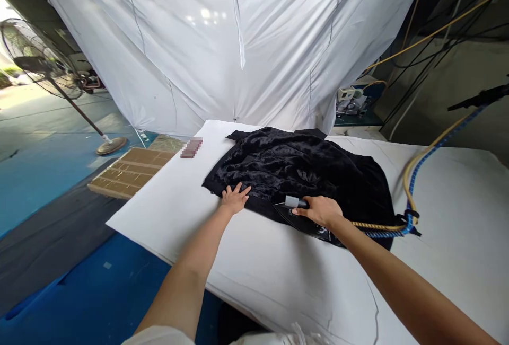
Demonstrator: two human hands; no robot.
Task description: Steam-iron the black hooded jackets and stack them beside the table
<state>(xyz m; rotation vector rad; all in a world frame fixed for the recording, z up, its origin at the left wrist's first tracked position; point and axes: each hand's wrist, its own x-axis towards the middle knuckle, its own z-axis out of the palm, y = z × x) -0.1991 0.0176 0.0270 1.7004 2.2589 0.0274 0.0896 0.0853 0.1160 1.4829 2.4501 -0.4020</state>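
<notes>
A black garment with a shiny, furry-looking surface lies spread and rumpled on the white table. My left hand rests flat at its near left edge, fingers spread on the cloth. My right hand is wrapped around the handle of a black iron with a grey handle end. The iron sits on the near hem of the garment, its tip pointing left. From its rear run a yellow hose and a blue cable. The iron's soleplate is hidden.
A pixelated reddish object lies at the table's far left. White sheeting hangs behind the table. On the floor to the left are a flat cardboard box and a standing fan. Hoses and cables cross the right side.
</notes>
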